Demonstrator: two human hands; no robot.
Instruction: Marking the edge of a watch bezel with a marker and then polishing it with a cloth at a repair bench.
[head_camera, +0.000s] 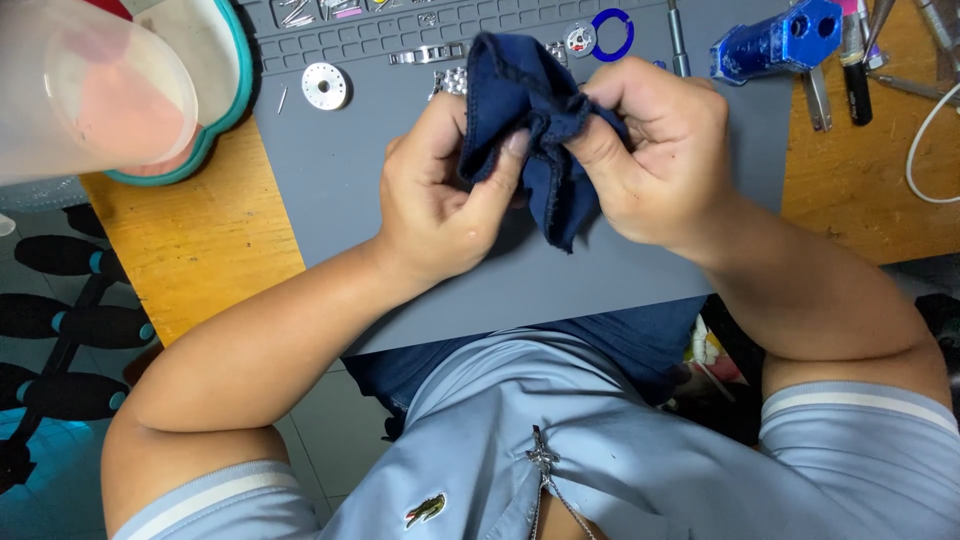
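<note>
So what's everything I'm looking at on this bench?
cloth: one, dark blue, bunched between both hands above the mat
mat: one, grey, on the wooden table
table: one, orange-brown wood
metal disc: one, silver, on the mat at upper left
ring: one, blue, at the mat's top edge
watch bracelet links: a few, silver, near the mat's top
blue holder: one, upper right
hand tools: several, far right
tray: one, teal-rimmed, upper left
plastic cup: one, clear, blurred, upper left
left hand: grip closed on cloth
right hand: grip closed on cloth

Cloth (525, 110) between hands above mat (400, 190); disc (325, 86) left, holder (775, 42) right.
</note>
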